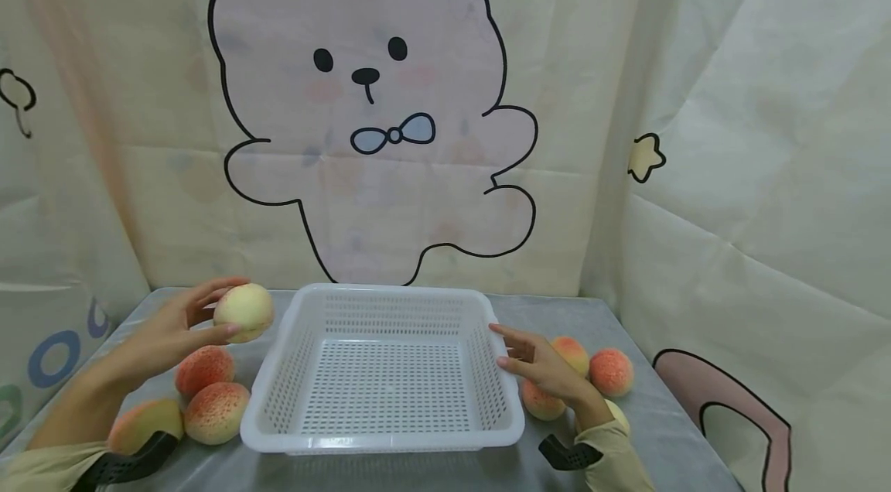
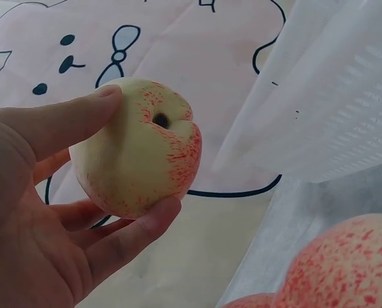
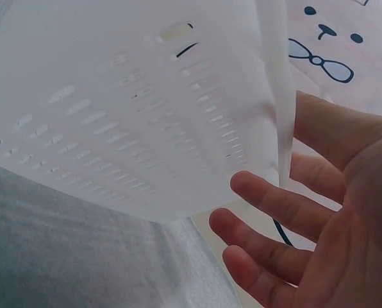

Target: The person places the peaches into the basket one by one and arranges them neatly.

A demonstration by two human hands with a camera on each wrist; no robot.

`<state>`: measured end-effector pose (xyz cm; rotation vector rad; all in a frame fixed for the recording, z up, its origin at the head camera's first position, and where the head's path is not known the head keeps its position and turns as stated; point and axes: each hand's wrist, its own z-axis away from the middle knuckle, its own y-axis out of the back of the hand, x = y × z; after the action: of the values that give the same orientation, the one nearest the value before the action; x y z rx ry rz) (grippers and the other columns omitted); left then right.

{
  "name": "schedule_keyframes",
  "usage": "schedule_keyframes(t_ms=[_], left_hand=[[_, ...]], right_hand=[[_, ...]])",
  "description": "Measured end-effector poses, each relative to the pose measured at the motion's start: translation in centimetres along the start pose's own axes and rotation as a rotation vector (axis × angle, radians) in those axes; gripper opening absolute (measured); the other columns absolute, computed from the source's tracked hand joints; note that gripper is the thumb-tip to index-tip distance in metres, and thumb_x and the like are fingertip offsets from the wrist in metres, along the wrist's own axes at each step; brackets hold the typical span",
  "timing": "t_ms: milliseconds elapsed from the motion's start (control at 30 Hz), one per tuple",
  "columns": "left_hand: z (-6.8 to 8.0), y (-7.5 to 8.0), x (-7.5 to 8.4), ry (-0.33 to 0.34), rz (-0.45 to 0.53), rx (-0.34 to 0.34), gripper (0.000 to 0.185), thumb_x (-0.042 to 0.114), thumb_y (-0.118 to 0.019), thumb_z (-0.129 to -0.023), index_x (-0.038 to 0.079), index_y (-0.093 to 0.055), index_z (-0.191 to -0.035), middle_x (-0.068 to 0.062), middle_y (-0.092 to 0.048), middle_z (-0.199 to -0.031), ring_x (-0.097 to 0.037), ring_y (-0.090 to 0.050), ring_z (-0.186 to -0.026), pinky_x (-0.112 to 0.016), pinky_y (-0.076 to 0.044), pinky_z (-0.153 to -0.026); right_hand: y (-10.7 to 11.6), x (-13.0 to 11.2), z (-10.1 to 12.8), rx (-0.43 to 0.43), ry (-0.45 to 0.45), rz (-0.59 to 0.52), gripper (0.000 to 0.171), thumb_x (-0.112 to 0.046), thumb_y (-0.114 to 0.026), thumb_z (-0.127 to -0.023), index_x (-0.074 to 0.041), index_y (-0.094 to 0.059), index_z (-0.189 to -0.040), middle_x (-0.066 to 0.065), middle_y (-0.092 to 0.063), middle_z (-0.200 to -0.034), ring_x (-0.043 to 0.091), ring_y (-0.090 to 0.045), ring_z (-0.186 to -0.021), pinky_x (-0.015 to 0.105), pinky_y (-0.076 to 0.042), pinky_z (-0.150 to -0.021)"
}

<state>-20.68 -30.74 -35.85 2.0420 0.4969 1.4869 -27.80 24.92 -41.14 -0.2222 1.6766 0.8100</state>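
In my left hand (image 1: 167,329) is a pale yellow peach (image 1: 245,312) with red speckles, held up beside the left rim of a white plastic basket (image 1: 383,443). The left wrist view shows thumb and fingers round this peach (image 2: 136,154), its stem hollow facing the camera. My right hand (image 1: 546,368) holds the basket's right rim. In the right wrist view, the thumb and one finger reach over the rim, while the other fingers (image 3: 274,205) lie along the outer wall. Nothing lies inside the perforated basket.
Left of the basket lie a red peach (image 1: 205,370), a speckled peach (image 1: 217,413) and a yellowish peach (image 1: 146,424). Several more, among them a red-orange peach (image 1: 612,372), lie around my right forearm. A grey cloth (image 1: 557,310) covers the table; a printed curtain (image 1: 557,51) hangs behind.
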Motion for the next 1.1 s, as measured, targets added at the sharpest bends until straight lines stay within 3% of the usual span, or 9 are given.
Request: schedule_keyframes(t_ms=[67, 200, 300, 500, 633, 700, 933, 1100], left_hand=[[-0.3, -0.3, 0.2, 0.004, 0.005, -0.001, 0.060, 0.023, -0.069, -0.097, 0.017, -0.043, -0.150, 0.010, -0.056, -0.130, 0.005, -0.059, -0.108, -0.026, -0.056, -0.076], [-0.8, -0.7, 0.5, -0.023, 0.014, -0.004, 0.060, 0.021, -0.068, -0.097, 0.014, -0.043, -0.151, -0.013, -0.056, -0.138, -0.025, -0.064, -0.116, -0.026, -0.056, -0.076], [-1.1, -1.0, 0.7, -0.046, 0.023, -0.014, 0.060, 0.019, -0.068, -0.097, 0.013, -0.042, -0.151, -0.018, -0.055, -0.140, -0.037, -0.063, -0.117, -0.026, -0.056, -0.076], [-2.0, -1.7, 1.2, -0.077, 0.076, -0.056, 0.060, 0.018, -0.067, -0.097, 0.012, -0.042, -0.151, -0.018, -0.055, -0.141, -0.033, -0.063, -0.119, -0.028, -0.058, -0.078], [-2.8, -2.0, 1.7, -0.077, 0.117, -0.090, 0.061, 0.019, -0.068, -0.097, 0.011, -0.042, -0.151, -0.019, -0.054, -0.141, -0.010, -0.063, -0.116, -0.030, -0.059, -0.079], [-3.2, -2.1, 2.0, -0.068, 0.132, -0.108, 0.062, 0.020, -0.069, -0.097, 0.011, -0.042, -0.151, -0.019, -0.054, -0.140, -0.005, -0.063, -0.113, -0.031, -0.059, -0.080], [-5.1, -2.9, 2.6, -0.065, 0.149, -0.175, 0.063, 0.018, -0.072, -0.094, 0.007, -0.042, -0.149, -0.025, -0.054, -0.138, -0.040, -0.060, -0.119, -0.033, -0.060, -0.077], [-6.5, -3.7, 2.8, -0.075, 0.175, -0.232, 0.061, 0.016, -0.072, -0.094, 0.005, -0.043, -0.146, -0.029, -0.050, -0.140, -0.044, -0.058, -0.121, -0.036, -0.060, -0.075]], right_hand=[[0.0, 0.0, 0.0, 0.004, 0.000, 0.008, 0.065, -0.019, -0.060, -0.102, -0.003, -0.031, -0.158, 0.027, -0.051, -0.149, 0.044, -0.060, -0.126, 0.026, -0.057, -0.091], [0.0, 0.1, 0.0, 0.007, -0.002, 0.017, 0.065, -0.019, -0.060, -0.102, -0.004, -0.031, -0.158, 0.027, -0.050, -0.150, 0.044, -0.060, -0.126, 0.027, -0.057, -0.091], [-0.1, 0.0, 0.0, 0.004, -0.004, 0.013, 0.065, -0.019, -0.060, -0.102, -0.004, -0.030, -0.158, 0.027, -0.050, -0.150, 0.043, -0.060, -0.125, 0.028, -0.057, -0.091], [0.0, 0.0, 0.0, 0.005, -0.009, 0.010, 0.065, -0.019, -0.060, -0.102, -0.004, -0.031, -0.158, 0.026, -0.050, -0.150, 0.043, -0.060, -0.126, 0.028, -0.057, -0.092], [0.0, 0.0, 0.0, 0.008, -0.018, 0.014, 0.065, -0.018, -0.060, -0.102, -0.005, -0.031, -0.158, 0.026, -0.050, -0.150, 0.042, -0.060, -0.127, 0.028, -0.057, -0.092], [0.0, 0.0, 0.0, 0.005, -0.024, 0.013, 0.065, -0.018, -0.060, -0.102, -0.005, -0.031, -0.159, 0.026, -0.050, -0.150, 0.041, -0.060, -0.127, 0.028, -0.057, -0.092], [0.4, 0.3, -0.2, 0.005, -0.006, 0.012, 0.065, -0.017, -0.060, -0.102, -0.005, -0.031, -0.158, 0.027, -0.050, -0.150, 0.031, -0.064, -0.123, 0.028, -0.057, -0.091], [0.2, 0.5, -0.2, 0.007, 0.006, 0.015, 0.065, -0.017, -0.061, -0.102, -0.003, -0.032, -0.158, 0.027, -0.052, -0.147, 0.026, -0.066, -0.121, 0.027, -0.057, -0.091]])
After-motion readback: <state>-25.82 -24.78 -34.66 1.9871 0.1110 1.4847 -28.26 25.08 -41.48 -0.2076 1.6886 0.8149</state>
